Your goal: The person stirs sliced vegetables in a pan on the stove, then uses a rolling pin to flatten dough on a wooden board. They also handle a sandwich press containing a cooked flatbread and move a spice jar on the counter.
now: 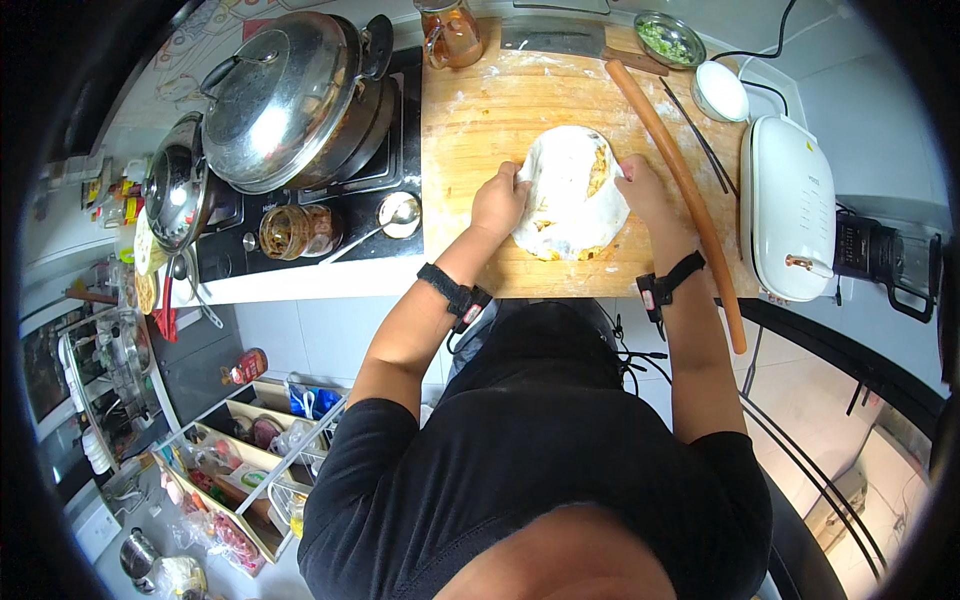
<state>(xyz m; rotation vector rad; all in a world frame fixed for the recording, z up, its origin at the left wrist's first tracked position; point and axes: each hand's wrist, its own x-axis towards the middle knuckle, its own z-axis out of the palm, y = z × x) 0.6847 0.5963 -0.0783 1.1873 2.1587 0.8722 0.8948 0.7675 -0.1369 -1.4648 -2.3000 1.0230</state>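
I see the left hand and the right hand on the two sides of a round white dough, with the fingers curled and pinching its edges, and some yellow filling shows through the top. The dough lies in the middle of the floury wooden board, near the top middle of the frame. A long brown rolling pin lies just right of the right hand, and a big shiny pot lid sits at the upper left.
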